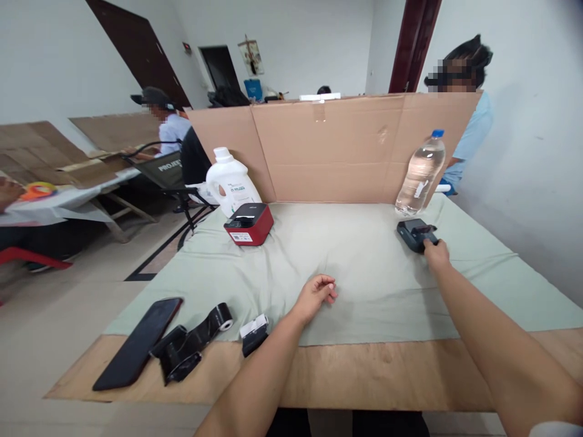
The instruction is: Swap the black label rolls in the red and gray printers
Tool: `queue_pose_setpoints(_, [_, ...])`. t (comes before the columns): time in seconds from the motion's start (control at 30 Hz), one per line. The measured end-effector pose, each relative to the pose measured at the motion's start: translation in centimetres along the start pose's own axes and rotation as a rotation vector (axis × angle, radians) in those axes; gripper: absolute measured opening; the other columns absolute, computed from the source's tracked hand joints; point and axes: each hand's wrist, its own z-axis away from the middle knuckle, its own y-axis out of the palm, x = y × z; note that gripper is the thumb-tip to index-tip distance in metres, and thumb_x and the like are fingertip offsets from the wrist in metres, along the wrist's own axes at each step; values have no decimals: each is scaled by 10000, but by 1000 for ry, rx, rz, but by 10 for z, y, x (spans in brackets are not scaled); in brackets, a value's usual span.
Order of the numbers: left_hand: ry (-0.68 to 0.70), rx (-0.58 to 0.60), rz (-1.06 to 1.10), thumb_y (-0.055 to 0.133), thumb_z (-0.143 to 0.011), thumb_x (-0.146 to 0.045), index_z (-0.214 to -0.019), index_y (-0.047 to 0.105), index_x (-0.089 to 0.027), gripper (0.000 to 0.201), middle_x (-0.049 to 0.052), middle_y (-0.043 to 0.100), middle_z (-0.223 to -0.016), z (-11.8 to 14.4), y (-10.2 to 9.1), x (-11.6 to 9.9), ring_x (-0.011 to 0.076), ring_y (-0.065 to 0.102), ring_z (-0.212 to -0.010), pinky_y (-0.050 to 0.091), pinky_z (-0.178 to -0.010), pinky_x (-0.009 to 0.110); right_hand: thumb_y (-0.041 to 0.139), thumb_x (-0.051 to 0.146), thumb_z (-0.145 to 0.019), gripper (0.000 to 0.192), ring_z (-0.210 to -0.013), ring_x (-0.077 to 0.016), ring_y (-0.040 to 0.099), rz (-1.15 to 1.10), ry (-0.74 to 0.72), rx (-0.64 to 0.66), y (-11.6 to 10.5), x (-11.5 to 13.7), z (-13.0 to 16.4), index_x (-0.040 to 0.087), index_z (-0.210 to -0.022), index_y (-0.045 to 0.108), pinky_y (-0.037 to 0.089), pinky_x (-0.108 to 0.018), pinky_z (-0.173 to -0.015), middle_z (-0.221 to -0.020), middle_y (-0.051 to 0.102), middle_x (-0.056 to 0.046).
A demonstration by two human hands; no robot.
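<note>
My right hand grips the near edge of a dark grey portable printer, a small boxy device resting on the cloth at the right. Its fingertips are partly hidden by the device. Near the middle of the table, my left hand hovers at or just above the cloth with loosely curled fingers, a gap between them and nothing visible inside. Left of that hand lies a small black-and-white piece. A black roll with a loose strip trails toward crumpled black material.
A dark flat slab lies at the front left. A red-and-black box stands before a white jug. Behind the printer is a water bottle. A cardboard screen closes the back; people sit beyond it.
</note>
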Motion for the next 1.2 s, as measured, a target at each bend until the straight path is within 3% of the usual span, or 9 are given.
queue_pose_setpoints(0.13, [13,26,-249,627,-786,-334,-956,603,-146,254,-5,617,-662,2,4,2,98,532,-542,441,-566,242,586,303,-724,636,-1290,-409,405,204,-28,-40,7,1,40,1,-1266,443,258,-552,-1085,-1336,469,-322])
queue_pose_setpoints(0.27, [168,83,-732,600,-775,-218,-894,669,-180,143,32,660,-831,19,19,-5,146,590,-757,468,-709,274,576,308,-699,728,-1376,-376,310,289,-201,59,9,-6,84,-37,-1317,407,197,-478,-1136,-1430,393,-308])
queue_pose_setpoints(0.37, [194,383,-1046,664,-752,-295,-835,690,-199,129,34,682,-847,32,29,-19,198,607,-851,461,-748,295,531,372,-741,689,-1321,-364,397,482,-413,116,10,-20,96,-20,-1302,452,248,-451,-1112,-1372,474,-283])
queue_pose_setpoints(0.47, [105,665,-1114,666,-764,-398,-830,695,-220,192,11,697,-817,25,16,-44,186,626,-785,459,-673,265,491,430,-794,652,-1224,-369,490,649,-459,114,13,-31,94,5,-1289,487,335,-446,-1039,-1265,565,-261])
queue_pose_setpoints(0.53, [113,514,-1162,632,-795,-349,-873,698,-218,167,20,709,-882,5,-9,-70,183,636,-804,470,-706,264,481,441,-819,632,-1210,-375,500,700,-452,129,15,-34,90,24,-1293,496,359,-440,-1010,-1243,584,-250])
queue_pose_setpoints(0.67, [293,-240,-1466,562,-833,-256,-1120,635,-156,313,144,628,-1204,-54,-81,-132,287,541,-1153,398,-981,379,505,445,-824,614,-1209,-397,501,732,-428,147,17,-33,88,44,-1288,517,377,-443,-978,-1228,595,-255])
queue_pose_setpoints(0.77, [160,-511,-1610,521,-854,-320,-1179,591,-116,390,202,588,-1236,-86,-133,-165,342,479,-1224,340,-1028,452,529,435,-812,594,-1187,-399,515,723,-437,132,16,-33,89,48,-1264,536,392,-449,-954,-1189,613,-260])
queue_pose_setpoints(0.97, [-331,-783,-1561,635,-651,-671,-1242,519,-90,837,279,397,-1423,-97,-188,-157,496,218,-1371,204,-1064,602,511,433,-816,557,-1179,-369,514,723,-435,134,14,-28,93,67,-1235,546,384,-439,-971,-1186,618,-225])
queue_pose_setpoints(1.2, [-86,-878,-1470,690,-665,-570,-1260,431,-167,764,199,478,-1319,-89,-206,-126,404,431,-1237,323,-1022,523,489,437,-830,544,-1179,-329,486,707,-399,165,11,-22,97,79,-1237,535,347,-417,-991,-1191,603,-210])
